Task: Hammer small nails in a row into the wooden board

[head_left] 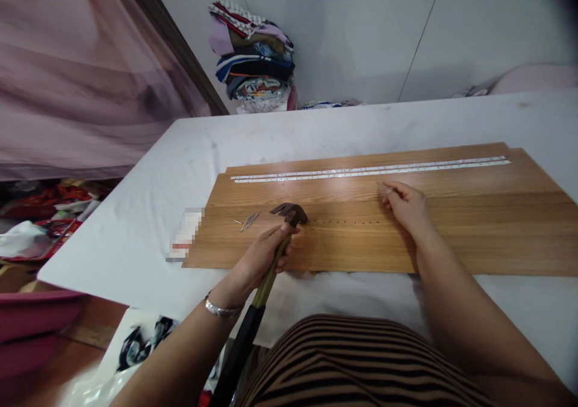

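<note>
My left hand (266,247) is wrapped around the neck of a claw hammer (271,277), just below its head. The hammer head rests over the wooden board (474,226), and its dark-gripped handle slants down towards my body. Beside the head, a row of small dark dots (345,222), perhaps nail heads or holes, runs to the right along the board. Several loose nails (248,221) lie to the left of the hammer. My right hand (406,208) hovers above or rests on the board past the row's right end, fingers loosely bent and apart, with nothing visible in them.
Two long white strips with printed marks (370,171) lie across the board's far side. The board lies on a white-covered table (135,184). A blurred white box (186,235) sits at its left edge. Folded clothes (257,58) are stacked behind the table; a pink curtain (90,64) hangs left.
</note>
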A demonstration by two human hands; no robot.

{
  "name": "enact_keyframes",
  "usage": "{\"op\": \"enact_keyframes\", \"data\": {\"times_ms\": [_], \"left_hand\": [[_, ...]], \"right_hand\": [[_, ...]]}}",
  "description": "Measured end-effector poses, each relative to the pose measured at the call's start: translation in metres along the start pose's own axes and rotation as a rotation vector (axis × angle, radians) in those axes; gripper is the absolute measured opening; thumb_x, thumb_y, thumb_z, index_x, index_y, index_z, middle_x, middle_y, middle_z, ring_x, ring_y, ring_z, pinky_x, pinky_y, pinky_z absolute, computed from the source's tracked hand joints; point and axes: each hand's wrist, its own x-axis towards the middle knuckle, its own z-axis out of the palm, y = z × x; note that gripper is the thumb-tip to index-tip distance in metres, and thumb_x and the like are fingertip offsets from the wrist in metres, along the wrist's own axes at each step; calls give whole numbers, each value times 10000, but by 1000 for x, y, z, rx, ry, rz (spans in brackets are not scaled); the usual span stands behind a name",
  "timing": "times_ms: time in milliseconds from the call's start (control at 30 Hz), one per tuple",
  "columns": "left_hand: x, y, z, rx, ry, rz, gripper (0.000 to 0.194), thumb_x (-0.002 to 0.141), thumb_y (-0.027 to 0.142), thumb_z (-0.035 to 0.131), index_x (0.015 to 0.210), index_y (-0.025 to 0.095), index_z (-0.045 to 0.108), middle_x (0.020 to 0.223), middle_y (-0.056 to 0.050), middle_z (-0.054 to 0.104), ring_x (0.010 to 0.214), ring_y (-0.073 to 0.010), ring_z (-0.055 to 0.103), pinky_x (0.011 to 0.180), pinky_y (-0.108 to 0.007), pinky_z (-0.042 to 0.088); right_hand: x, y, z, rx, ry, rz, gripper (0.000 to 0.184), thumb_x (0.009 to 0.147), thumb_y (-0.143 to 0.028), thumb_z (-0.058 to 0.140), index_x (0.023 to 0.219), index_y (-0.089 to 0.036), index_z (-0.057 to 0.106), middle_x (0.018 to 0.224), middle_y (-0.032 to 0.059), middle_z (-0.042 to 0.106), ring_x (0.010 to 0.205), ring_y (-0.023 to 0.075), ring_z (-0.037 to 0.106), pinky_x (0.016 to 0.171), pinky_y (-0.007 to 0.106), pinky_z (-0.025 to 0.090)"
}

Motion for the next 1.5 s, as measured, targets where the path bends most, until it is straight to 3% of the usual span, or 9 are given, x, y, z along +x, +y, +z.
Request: {"op": "enact_keyframes", "data": {"times_ms": [800, 1500], "left_hand": [[4, -8, -6, -13, -34, 22, 509, 927, 608, 677, 1155, 154, 647, 648, 47, 537, 394, -55, 387, 357, -174, 272], [-5, 1, 4, -7, -16, 12, 419, 977, 547, 643, 1111, 151, 651, 628, 50, 530, 388, -51, 397, 359, -156, 283]], "right_hand": [[2, 7, 1, -1, 4, -17, 386, 874, -415, 606, 1121, -205, 816, 687, 35, 717, 575, 209, 647, 618, 364, 528], [4, 8, 1, -25, 2, -39, 375, 879, -422, 597, 1111, -224, 815, 685, 32, 727, 581, 219, 658, 625, 375, 543]]}}
